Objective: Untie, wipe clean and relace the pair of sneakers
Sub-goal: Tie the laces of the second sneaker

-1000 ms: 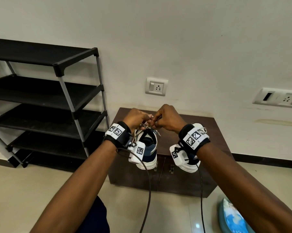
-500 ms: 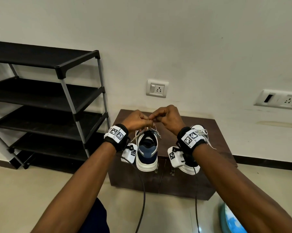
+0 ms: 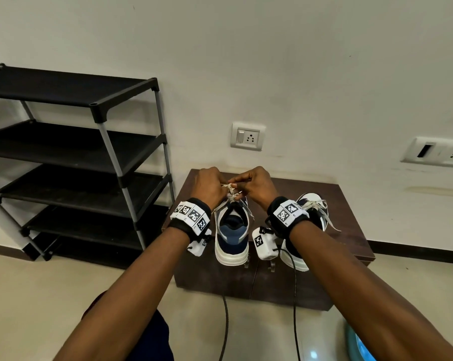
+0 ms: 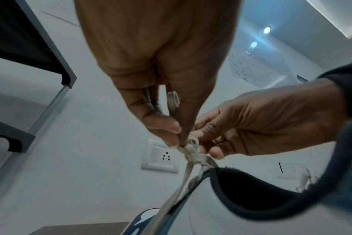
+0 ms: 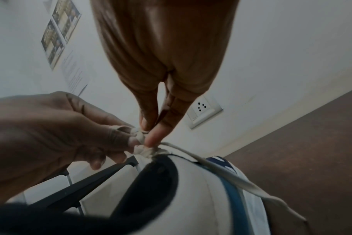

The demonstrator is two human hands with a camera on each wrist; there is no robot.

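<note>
Head view: both hands are meeting above the near sneaker, which is standing on the dark wood tabletop, heel toward the camera, long axis running away toward the wall. The left hand and right hand are each pinching the pale lace knot w/ tight, narrow grips. The second sneaker is sitting just right of the first, partly behind the right wrist, pointing the same way. A black shoe rack is standing to the left. Compared w/ half a sec ago, the hands are sitting slightly lower and the knot is looking smaller.

Left wrist view: thumb and fingers are pinching the lace just above the knot.

Right wrist view: fingertips are pinching the same knot at the sneaker's collar.
</note>
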